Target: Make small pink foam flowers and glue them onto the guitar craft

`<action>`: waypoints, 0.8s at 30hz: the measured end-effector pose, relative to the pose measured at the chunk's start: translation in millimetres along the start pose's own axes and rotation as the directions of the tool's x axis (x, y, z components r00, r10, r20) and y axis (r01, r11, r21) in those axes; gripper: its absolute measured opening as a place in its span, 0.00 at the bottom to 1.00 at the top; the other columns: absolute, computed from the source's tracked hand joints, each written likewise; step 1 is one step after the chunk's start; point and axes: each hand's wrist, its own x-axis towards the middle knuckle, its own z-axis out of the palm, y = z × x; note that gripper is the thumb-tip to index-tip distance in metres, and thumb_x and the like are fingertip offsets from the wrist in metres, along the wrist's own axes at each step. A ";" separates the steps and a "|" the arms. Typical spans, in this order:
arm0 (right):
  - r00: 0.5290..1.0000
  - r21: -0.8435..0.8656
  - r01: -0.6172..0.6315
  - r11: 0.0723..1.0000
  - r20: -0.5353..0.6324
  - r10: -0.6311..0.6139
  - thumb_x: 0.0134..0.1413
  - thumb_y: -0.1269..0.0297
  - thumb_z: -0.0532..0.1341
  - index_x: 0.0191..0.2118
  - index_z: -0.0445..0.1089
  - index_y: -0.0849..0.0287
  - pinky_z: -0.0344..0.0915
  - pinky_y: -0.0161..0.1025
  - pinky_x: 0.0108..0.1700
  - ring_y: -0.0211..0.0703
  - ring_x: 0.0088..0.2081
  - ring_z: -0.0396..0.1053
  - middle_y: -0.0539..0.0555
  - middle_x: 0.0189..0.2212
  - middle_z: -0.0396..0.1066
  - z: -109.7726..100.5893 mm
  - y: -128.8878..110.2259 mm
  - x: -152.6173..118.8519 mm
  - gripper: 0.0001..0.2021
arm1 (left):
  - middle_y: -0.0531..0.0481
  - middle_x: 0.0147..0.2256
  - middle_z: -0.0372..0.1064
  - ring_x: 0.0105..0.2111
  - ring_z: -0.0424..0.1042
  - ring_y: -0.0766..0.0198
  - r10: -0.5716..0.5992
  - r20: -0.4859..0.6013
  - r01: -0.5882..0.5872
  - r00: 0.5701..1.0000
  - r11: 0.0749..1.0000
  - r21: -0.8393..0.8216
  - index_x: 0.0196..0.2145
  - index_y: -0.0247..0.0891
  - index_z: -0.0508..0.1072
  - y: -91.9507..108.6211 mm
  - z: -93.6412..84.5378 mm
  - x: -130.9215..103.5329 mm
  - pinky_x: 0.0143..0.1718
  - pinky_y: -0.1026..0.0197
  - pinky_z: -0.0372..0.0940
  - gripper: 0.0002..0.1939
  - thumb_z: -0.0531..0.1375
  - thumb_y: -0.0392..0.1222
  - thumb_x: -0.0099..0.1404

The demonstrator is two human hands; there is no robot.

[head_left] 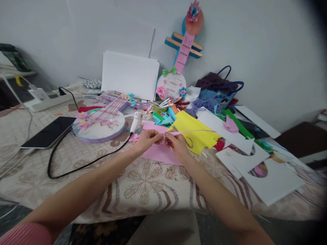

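Near the middle of the table, my left hand [150,140] and my right hand [176,142] meet, thumbs and fingertips pinched close together on a thin pink paper strip [192,131]. The strip's free end stretches out to the right past my right hand. Beneath both hands lies a pink paper sheet [162,154]. Yellow paper [195,129] is just right of my right hand, with a scissors handle [189,142] on it. Left of the hands, a white glue gun [135,122] stands with its black cable. My fingers partly hide the gathered pink piece between them.
A round, stringed paper instrument [99,126] and a dark tablet [49,132] lie on the left. Another decorated instrument [171,85] leans on the wall behind. Cut white boards [276,182] and a blue bag [216,97] are on the right.
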 end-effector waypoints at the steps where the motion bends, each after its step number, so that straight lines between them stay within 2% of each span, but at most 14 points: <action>1: 1.000 -0.003 0.000 1.000 0.001 0.000 0.46 0.59 0.62 0.26 0.65 0.59 0.52 0.33 0.21 0.33 0.18 0.57 0.46 0.16 0.62 0.2 0.0 -0.1 0.09 | 0.48 0.22 0.69 0.24 0.66 0.69 0.005 0.004 -0.005 1.000 1.000 0.005 0.24 0.32 0.70 -0.2 0.0 0.0 0.27 0.65 0.62 0.17 0.61 0.51 0.55; 7: 1.000 -0.026 0.000 1.000 0.001 0.000 0.46 0.57 0.62 0.26 0.65 0.58 0.53 0.33 0.21 0.34 0.18 0.58 0.46 0.16 0.62 0.9 -0.6 -1.7 0.11 | 0.49 0.22 0.68 0.23 0.65 0.69 0.020 0.013 -0.020 1.000 1.000 0.014 0.23 0.33 0.68 -3.4 0.3 1.2 0.26 0.66 0.61 0.16 0.60 0.51 0.56; 13: 0.998 -0.057 -0.012 0.998 0.062 0.015 0.45 0.58 0.63 0.28 0.65 0.58 0.54 0.32 0.22 0.34 0.21 0.61 0.47 0.20 0.65 0.1 -3.4 -3.3 0.09 | 0.50 0.21 0.66 0.22 0.64 0.70 0.060 0.042 -0.063 0.997 0.996 0.058 0.24 0.33 0.68 -11.1 -2.0 4.4 0.25 0.67 0.60 0.15 0.59 0.50 0.57; 24: 1.000 -0.053 -0.001 0.999 0.014 0.002 0.46 0.60 0.61 0.25 0.63 0.57 0.54 0.33 0.21 0.34 0.19 0.59 0.46 0.17 0.63 2.3 -2.9 -5.0 0.08 | 0.48 0.24 0.69 0.25 0.66 0.68 0.024 0.066 -0.027 0.998 0.999 0.031 0.26 0.32 0.69 -9.2 0.9 0.9 0.29 0.64 0.63 0.14 0.59 0.48 0.57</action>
